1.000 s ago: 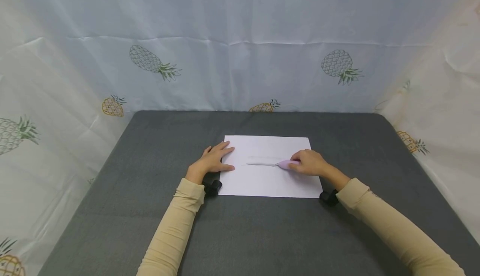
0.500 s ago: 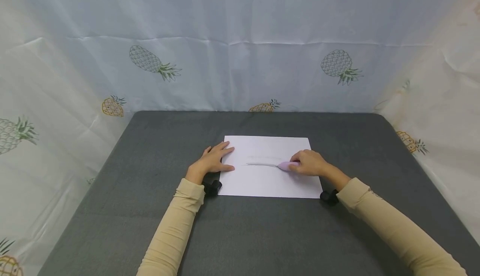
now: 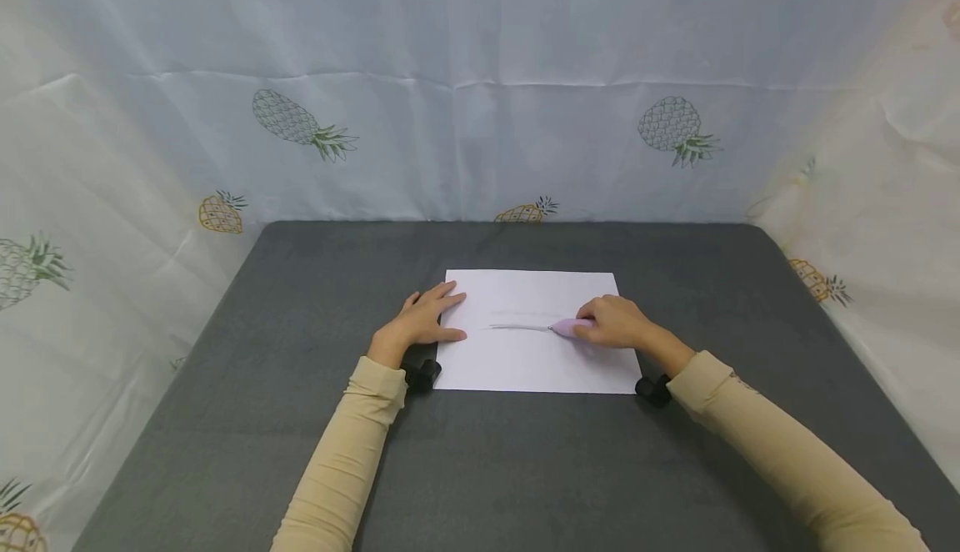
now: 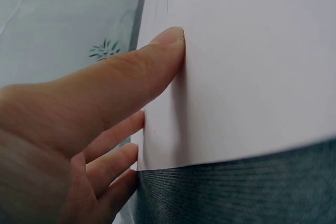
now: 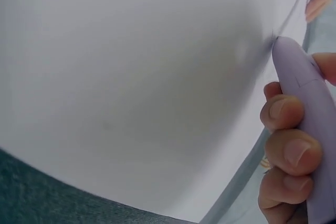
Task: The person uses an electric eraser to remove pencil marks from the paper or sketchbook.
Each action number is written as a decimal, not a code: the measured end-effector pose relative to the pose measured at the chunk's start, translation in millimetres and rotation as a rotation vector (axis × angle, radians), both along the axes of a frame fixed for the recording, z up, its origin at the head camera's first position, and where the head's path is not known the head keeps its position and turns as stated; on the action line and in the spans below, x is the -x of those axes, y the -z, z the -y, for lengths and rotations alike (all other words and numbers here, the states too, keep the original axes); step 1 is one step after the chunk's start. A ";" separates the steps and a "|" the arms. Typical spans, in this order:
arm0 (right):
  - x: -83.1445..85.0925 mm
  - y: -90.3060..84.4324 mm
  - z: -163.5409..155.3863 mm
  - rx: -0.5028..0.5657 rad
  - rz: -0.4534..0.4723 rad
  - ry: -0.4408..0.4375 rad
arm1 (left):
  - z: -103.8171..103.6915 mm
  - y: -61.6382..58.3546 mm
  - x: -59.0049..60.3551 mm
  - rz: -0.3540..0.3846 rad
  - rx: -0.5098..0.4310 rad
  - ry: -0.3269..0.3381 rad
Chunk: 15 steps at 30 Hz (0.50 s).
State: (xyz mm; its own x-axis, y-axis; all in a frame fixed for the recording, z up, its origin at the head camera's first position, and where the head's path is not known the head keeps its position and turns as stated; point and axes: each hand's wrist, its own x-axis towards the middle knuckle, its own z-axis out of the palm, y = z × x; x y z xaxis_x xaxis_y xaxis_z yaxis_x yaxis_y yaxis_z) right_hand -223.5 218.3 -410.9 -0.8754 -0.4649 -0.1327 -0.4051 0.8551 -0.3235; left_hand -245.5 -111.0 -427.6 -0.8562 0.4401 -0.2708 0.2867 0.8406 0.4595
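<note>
A white sheet of paper (image 3: 525, 368) lies on the dark grey table, with thin dark lines (image 3: 517, 326) running across its middle. The left hand (image 3: 416, 323) rests on the sheet's left edge, fingers spread; its thumb (image 4: 168, 51) lies over the paper in the left wrist view. A thick lavender pen-shaped tool (image 5: 310, 103) with a small dark tip is gripped by the right hand (image 3: 618, 324), several fingers curled round its body. That tip touches the paper at the right end of the lines. Part of the tool's rear is hidden by the hand.
Bare dark table (image 3: 480, 469) surrounds the sheet. Behind and at both sides hangs a pale curtain (image 3: 480, 143) printed with pineapples. Black wrist-worn cameras (image 3: 652, 391) sit close to the sheet's lower corners.
The head view has shifted very slightly. Both hands, the paper and the lavender tool stay almost in place, its tip still at the right end of the lines.
</note>
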 end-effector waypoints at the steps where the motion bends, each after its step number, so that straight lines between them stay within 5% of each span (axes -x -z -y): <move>1: 0.3 0.1 0.1 -0.004 0.005 -0.005 | 0.0 -0.1 0.1 -0.001 -0.001 0.001; 15: 0.2 -2.9 2.9 -0.027 0.031 -0.015 | 0.7 0.6 0.1 0.005 -0.011 -0.005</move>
State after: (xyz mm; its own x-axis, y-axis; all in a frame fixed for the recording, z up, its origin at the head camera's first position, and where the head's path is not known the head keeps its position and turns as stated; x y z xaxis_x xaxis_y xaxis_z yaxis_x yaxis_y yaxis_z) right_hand -223.7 215.5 -408.0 -0.8634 -0.4742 -0.1721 -0.4084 0.8574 -0.3133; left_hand -245.6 -111.7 -428.2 -0.8570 0.4389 -0.2701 0.2802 0.8367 0.4705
